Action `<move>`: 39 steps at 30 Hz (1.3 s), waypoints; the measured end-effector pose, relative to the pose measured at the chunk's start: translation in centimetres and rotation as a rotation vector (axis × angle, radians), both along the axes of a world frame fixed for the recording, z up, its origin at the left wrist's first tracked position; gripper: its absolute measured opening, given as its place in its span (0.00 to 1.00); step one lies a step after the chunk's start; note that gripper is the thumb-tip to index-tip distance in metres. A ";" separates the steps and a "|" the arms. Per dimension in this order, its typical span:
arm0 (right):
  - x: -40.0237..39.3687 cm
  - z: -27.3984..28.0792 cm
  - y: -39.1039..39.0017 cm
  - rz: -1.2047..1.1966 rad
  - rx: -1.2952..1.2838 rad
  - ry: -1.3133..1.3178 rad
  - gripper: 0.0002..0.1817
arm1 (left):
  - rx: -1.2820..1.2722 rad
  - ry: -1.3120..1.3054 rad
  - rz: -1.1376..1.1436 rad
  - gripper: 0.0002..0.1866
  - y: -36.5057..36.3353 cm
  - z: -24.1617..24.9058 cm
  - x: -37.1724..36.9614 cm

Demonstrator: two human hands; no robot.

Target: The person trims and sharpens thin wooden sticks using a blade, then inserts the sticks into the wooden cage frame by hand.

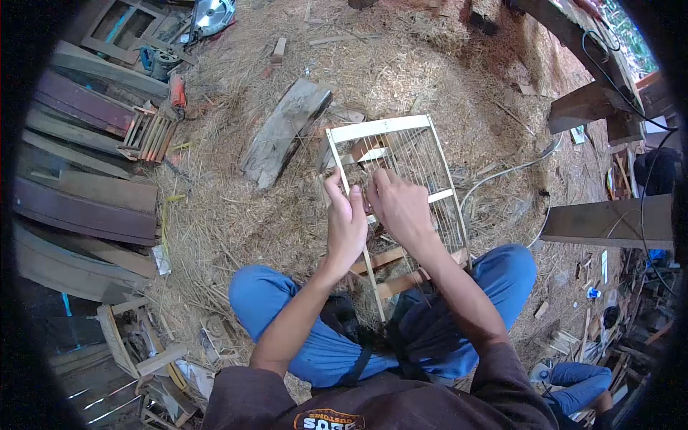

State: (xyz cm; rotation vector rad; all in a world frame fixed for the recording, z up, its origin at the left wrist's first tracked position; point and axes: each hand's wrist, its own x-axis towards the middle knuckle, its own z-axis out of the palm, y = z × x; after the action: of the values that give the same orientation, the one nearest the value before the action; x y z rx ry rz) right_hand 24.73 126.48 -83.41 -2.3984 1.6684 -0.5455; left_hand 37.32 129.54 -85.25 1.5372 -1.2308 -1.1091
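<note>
A light wooden frame (380, 129) strung with thin parallel rods, like a birdcage panel, stands tilted between my knees. My left hand (346, 229) is closed around its left rail, thumb on the inner side. Close beside it, my right hand (403, 209) is curled over the rods near the middle crossbar (439, 195), fingers pinched together. What those right fingers hold is hidden beneath them. Behind the rods, small wood blocks (369, 150) show. A wooden strip (412, 283) crosses the frame's lower end.
A weathered timber block (287, 132) lies ahead on the straw-littered floor. Curved boards (86, 208) are stacked at left, with a circular saw (213, 16) beyond. A pale cable (494, 175) runs at right near thick beams (609, 222). Another person's leg (580, 376) shows at lower right.
</note>
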 end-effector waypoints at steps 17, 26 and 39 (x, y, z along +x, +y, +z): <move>1.0 -1.1 -1.4 -0.026 0.085 -0.166 0.07 | -0.021 -0.091 0.080 0.21 -0.1 -0.3 -0.8; 1.8 -1.8 -2.7 -0.047 0.046 -0.187 0.07 | 0.001 0.030 0.076 0.20 0.5 -0.9 -0.6; 1.8 -2.6 -2.2 0.017 0.012 -0.116 0.07 | 0.218 0.137 0.067 0.21 0.1 0.4 -0.3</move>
State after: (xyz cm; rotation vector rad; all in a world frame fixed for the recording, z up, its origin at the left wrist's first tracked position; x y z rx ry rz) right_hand 26.48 124.25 -85.97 -2.3226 1.5980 -0.6565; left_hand 36.98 129.63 -84.83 1.6214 -0.9845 -1.3162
